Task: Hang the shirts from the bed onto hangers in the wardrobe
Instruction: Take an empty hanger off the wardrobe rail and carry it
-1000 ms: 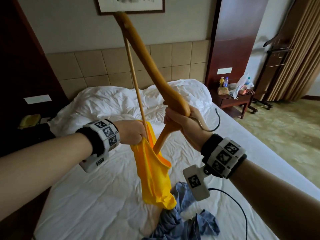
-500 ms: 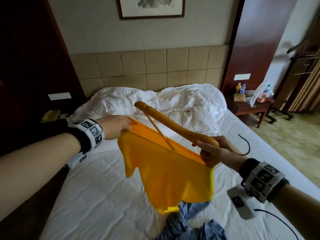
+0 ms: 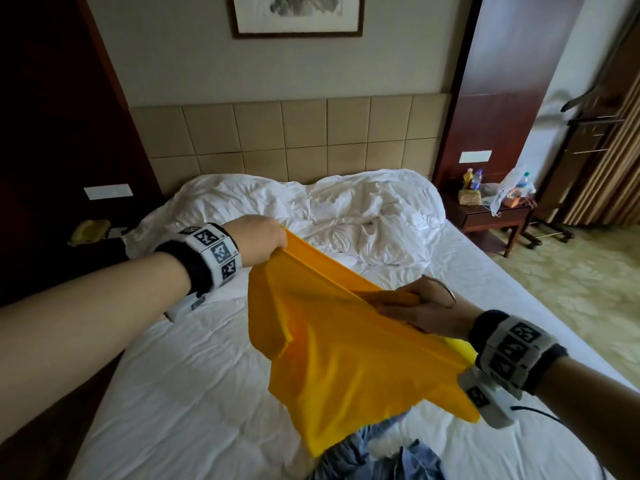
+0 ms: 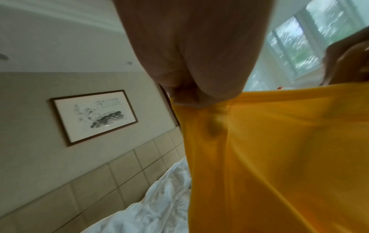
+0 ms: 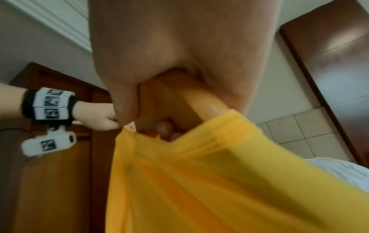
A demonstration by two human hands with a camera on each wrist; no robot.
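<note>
Head view: bright yellow shirt (image 3: 346, 348) is hanging stretched above the bed (image 3: 194, 393), its fabric thin and creased. Left hand (image 3: 258, 239) is pinching one shoulder seam; right hand (image 3: 420, 311) is gripping the wooden hanger (image 5: 185, 100) inside the collar. Blue garment (image 3: 377, 459) is lying beneath the shirt on the bed.

No readable text, brand or number is being shown anywhere. Only black-and-white square code markers are being displayed on the wristbands (image 3: 217, 251), and faint, illegible brush characters on the framed picture (image 4: 93, 117).
</note>
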